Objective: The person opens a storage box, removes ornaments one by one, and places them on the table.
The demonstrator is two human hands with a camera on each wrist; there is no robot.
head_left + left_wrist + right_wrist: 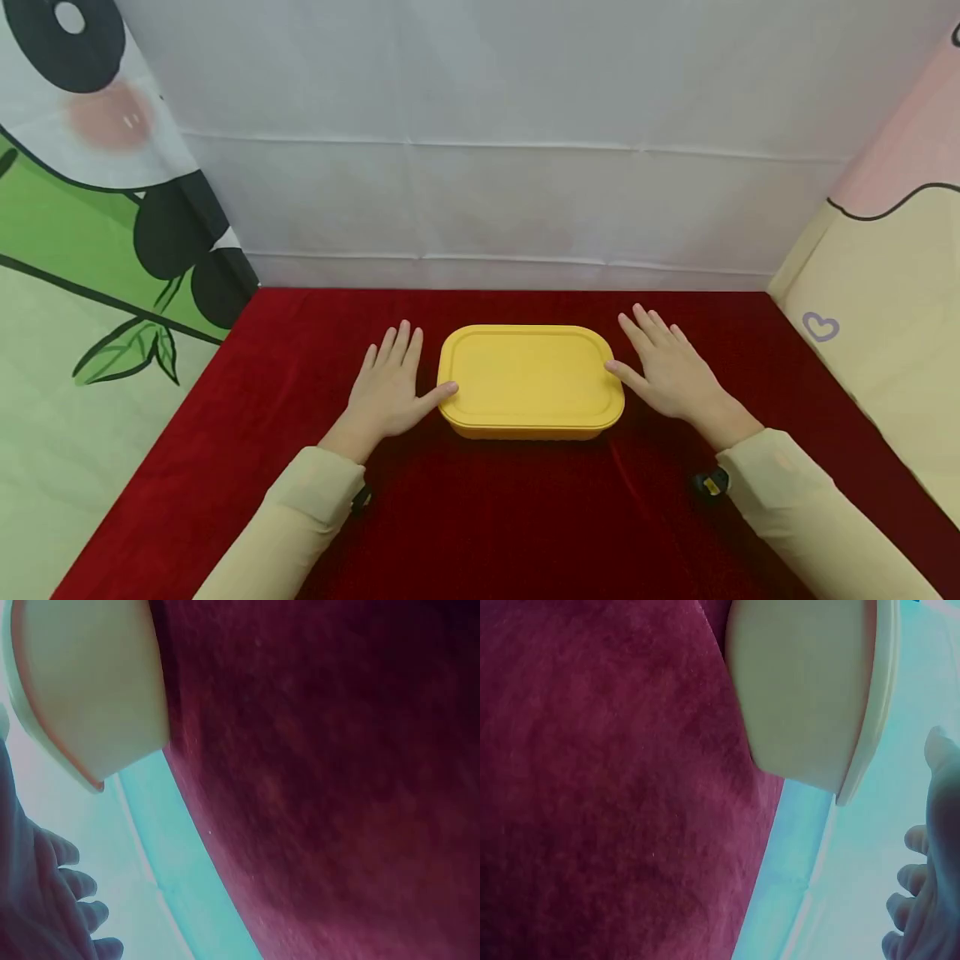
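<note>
A printed fabric panel covers the left of the head view, with a black-and-white cartoon face and a green leaf. At lower left, a pale cream sleeve reaches up, a small black device beside its cuff. The left hand lies left of centre, fingers extended and released, holding nothing; its thumb overlaps the lid's left edge, though whether it touches cannot be told.

At mid-frame, the yellow, rounded-rectangular box with its matching lid sits upright on a dark red, velvety cloth, between the two hands. The lid is on. A pale, creased fabric backdrop fills the upper centre.

Right of centre, the right hand is spread, fingers straight and free; the right wrist view shows its thumb apart from the lid. Another cream sleeve enters from lower right, near a round black device. A pink-and-cream fabric panel with a purple heart outline edges the far right.
</note>
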